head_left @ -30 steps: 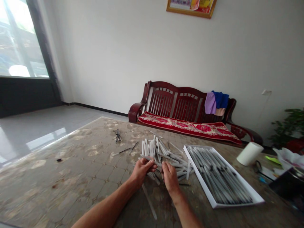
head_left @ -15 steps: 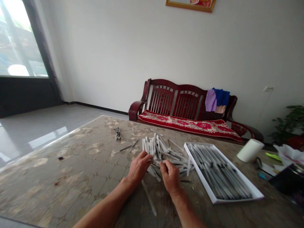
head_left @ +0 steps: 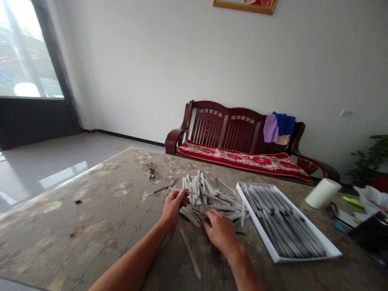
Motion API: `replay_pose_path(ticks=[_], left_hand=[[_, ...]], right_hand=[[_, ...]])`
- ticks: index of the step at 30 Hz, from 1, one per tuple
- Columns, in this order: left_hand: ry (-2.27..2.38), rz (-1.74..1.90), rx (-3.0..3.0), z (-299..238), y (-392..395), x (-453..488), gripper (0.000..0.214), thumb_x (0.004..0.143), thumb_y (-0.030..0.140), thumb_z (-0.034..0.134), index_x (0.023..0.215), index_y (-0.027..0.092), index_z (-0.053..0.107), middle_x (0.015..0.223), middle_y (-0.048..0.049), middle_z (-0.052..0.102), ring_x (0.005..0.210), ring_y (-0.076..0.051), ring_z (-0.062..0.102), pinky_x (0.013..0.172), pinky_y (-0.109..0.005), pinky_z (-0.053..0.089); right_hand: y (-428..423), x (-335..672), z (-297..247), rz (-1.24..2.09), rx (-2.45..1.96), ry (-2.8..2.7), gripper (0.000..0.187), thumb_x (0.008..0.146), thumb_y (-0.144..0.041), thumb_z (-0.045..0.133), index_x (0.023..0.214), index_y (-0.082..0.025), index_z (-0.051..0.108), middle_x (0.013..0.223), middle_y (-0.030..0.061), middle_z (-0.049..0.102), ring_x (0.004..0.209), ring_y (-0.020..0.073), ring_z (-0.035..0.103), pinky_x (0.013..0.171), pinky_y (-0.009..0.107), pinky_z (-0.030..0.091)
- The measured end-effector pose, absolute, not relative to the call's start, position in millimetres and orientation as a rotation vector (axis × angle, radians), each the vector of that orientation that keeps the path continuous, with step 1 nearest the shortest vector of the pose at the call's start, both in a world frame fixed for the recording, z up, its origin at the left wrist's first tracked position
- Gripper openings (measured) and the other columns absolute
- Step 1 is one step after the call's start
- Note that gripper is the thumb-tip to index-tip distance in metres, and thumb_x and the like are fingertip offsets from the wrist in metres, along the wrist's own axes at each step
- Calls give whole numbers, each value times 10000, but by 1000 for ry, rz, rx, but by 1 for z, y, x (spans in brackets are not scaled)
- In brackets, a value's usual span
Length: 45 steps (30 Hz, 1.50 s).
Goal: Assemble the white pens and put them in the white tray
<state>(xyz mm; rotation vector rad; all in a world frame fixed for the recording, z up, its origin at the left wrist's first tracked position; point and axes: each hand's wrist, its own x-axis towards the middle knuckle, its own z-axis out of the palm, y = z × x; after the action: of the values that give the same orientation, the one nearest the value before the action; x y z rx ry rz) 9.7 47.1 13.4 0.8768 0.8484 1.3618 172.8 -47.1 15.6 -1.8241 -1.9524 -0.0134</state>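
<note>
My left hand [head_left: 172,210] is shut on a thin white stick [head_left: 178,190], holding it crosswise at the near left of a loose heap of white sticks [head_left: 201,192]. My right hand [head_left: 220,233] is curled over the heap's near edge, its fingertips among the sticks. I cannot tell whether it holds one. A single white stick [head_left: 190,252] lies on the table below my hands. To the right, a white tray [head_left: 257,224] holds many grey-and-black sticks in rows.
The mottled tabletop [head_left: 100,210] carries eyeglasses [head_left: 152,170], thin dark rods [head_left: 160,189] and a white paper roll [head_left: 323,193]. Papers and a dark object crowd the right edge. Behind stand a red-cushioned wooden bench [head_left: 236,137] and a potted plant [head_left: 371,161].
My left hand has shifted left and lifted a white stick clear of the heap. My right hand has moved slightly down and right, lying lower over the heap's near edge.
</note>
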Motion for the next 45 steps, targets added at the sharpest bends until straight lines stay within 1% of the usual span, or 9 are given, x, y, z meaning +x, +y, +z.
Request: replay_pose_path(ticks=[8,17,26,28,33,35,38,41,45], left_hand=[[764,1194,789,15,45,17,430,508,441,875,759,123,730,625,-21,681,560,-123,601,491,-200,408],[763,1129,893,9,45,20,426,523,463,867,741,117,743,559,-25,680,496,-116,571,459,-198,379],[702,1125,971,7,40,22,407,537,449,866,760,133,741,592,-35,710,529,-150,625,475,-217,441],[692,1170,1002,8,37,19,389,547,446,863,748,139,734,579,-35,707,527,-158,635,483,-224,457],[684,1233,1086,11,31,16,368,569,452,848,739,150,724,546,-30,690,495,-159,624,487,-240,481],[677,1286,1056,12,28,19,349,593,451,834,755,162,725,579,-26,697,525,-162,633,507,-242,494],[649,1321,1074,12,21,25,308,640,428,807,798,173,737,624,-27,704,566,-166,634,531,-245,500],[654,1249,1240,10,17,24,295,649,386,805,848,174,756,670,-33,708,527,-144,589,501,-233,464],[690,1207,1547,11,20,10,278,678,367,783,888,187,757,770,-42,709,554,-122,562,535,-222,445]], right_hand=[[-22,181,1,62,-1558,-1442,166,860,-250,527,956,-202,654,892,77,728,811,204,677,740,294,501],[-17,175,7,30,-1419,-1448,149,856,-220,545,912,-202,682,886,74,703,842,196,659,792,300,511],[-21,174,13,4,-1375,-1538,153,847,-196,550,876,-225,697,866,69,704,844,205,666,787,311,518],[-21,173,14,132,-1408,-1500,131,817,-213,575,843,-219,704,840,65,705,815,209,664,759,312,519],[-21,164,19,787,-1361,-1186,142,730,-331,661,757,-191,667,580,-14,621,516,163,581,485,266,477],[-23,155,21,933,-1208,-976,219,689,-369,715,799,-193,648,605,-32,625,510,138,570,491,252,482],[-25,142,21,1045,-996,-743,336,637,-391,783,872,-202,636,649,-43,639,520,111,564,509,229,476],[-25,146,21,1110,-983,-623,348,632,-456,787,803,-198,627,616,-28,628,509,117,566,436,206,418],[-16,206,48,848,-1219,-712,397,697,-577,677,837,-211,606,859,67,716,690,190,669,469,248,467]])
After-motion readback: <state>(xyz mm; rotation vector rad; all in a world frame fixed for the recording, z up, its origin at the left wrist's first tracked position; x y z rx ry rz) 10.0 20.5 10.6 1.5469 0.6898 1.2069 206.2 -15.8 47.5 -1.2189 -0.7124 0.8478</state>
